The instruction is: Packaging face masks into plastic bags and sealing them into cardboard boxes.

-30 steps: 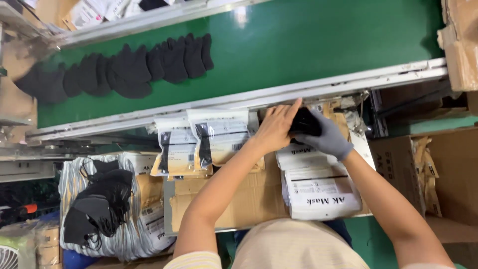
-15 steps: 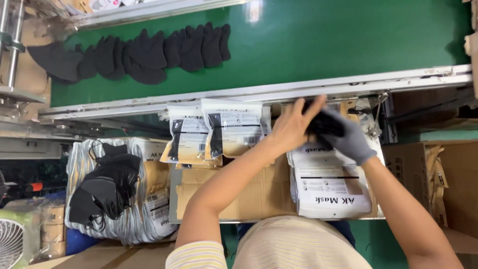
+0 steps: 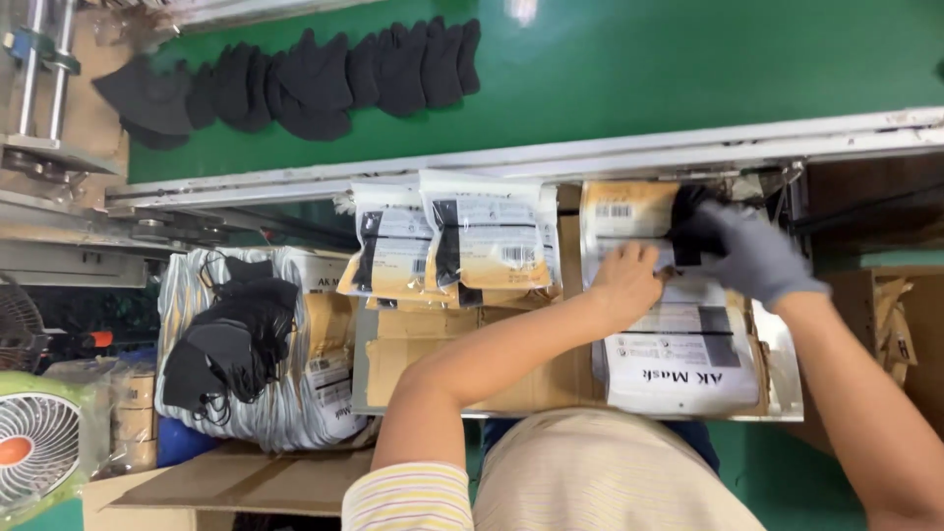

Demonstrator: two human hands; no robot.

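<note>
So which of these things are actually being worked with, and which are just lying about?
In use:
left hand
gloved right hand
black mask
clear pouch
stack of empty pouches

Lying about:
filled pouches
masks on the belt
bag of loose masks
fan
</note>
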